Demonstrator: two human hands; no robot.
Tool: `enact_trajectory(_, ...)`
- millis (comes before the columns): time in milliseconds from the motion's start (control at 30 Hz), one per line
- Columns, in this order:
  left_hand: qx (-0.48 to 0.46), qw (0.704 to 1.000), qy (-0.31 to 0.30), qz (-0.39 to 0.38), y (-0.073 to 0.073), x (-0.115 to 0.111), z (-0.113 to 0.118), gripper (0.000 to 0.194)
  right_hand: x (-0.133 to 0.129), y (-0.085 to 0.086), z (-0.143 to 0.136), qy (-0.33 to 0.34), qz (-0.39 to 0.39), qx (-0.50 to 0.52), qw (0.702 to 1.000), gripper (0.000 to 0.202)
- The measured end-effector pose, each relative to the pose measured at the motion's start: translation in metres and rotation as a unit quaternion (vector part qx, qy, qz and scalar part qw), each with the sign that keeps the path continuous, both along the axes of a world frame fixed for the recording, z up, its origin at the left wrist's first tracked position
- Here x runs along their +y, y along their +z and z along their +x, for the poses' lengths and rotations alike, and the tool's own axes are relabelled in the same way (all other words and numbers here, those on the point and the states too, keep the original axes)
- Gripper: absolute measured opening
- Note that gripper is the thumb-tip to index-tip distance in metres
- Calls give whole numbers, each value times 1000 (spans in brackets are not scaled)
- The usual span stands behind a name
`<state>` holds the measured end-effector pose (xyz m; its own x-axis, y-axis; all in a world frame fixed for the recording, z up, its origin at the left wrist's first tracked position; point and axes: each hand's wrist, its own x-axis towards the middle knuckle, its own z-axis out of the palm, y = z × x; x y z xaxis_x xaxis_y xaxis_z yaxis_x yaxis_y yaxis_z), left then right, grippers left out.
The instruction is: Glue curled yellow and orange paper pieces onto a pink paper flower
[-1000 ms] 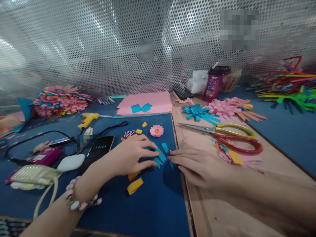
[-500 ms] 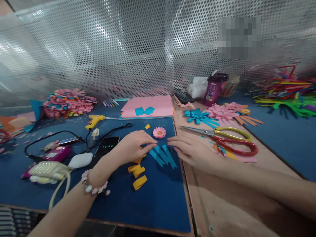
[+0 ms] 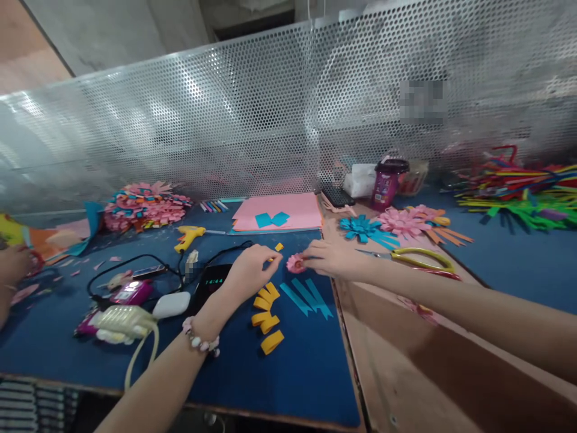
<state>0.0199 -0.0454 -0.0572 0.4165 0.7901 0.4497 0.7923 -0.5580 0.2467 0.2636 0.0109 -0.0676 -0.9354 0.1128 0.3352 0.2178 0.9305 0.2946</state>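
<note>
My left hand (image 3: 253, 267) is closed in a pinch, with a bit of yellow paper (image 3: 271, 260) showing at its fingertips. My right hand (image 3: 328, 258) has its fingers on the edge of a small pink paper flower (image 3: 296, 263), which looks slightly tilted. Just below the hands lie yellow paper loops (image 3: 272, 343) and blue paper strips (image 3: 306, 297) with notched ends. A small yellow paper square (image 3: 279, 246) sits above the left fingertips. Partly behind my right forearm are scissors (image 3: 424, 260) with yellow and red handles.
A yellow glue gun (image 3: 188, 237), a phone (image 3: 211, 285) and cables lie left. Pink paper sheets (image 3: 288, 207) are stacked behind. A purple cup (image 3: 386, 186) and finished paper flowers (image 3: 401, 221) stand right. Another person's hand (image 3: 13, 264) shows at the far left.
My right hand has moved from beside the blue strips onto the pink flower, which has shifted. My left hand's fingers have closed into a pinch. The camera view has tilted up.
</note>
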Motion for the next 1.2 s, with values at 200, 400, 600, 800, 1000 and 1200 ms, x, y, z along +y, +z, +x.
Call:
enact_trajectory(200, -188, 969, -12, -157, -1, -3, 10, 38, -4, 4, 18, 35, 7, 61, 997, 31)
enact_trajectory(400, -325, 913, -9, -246, -3, 7, 1, 41, 6, -4, -1, -7, -44, 164, 985, 37)
enact_trajectory(600, -398, 905, 116, -96, 13, 17, -26, 30, 31, 3, -36, -109, -174, 241, 949, 33)
enact_trajectory(800, -424, 892, 136, -72, 23, 22, -43, 33, 31, 11, -54, -107, -189, 185, 959, 22)
enact_trajectory(1000, -341, 915, 65, -204, -1, 23, -25, 24, 11, 34, -60, -142, -222, 313, 912, 29)
enact_trajectory(1200, -262, 931, -24, -253, -9, 21, -14, 27, -6, 27, -76, -44, -173, 288, 941, 26)
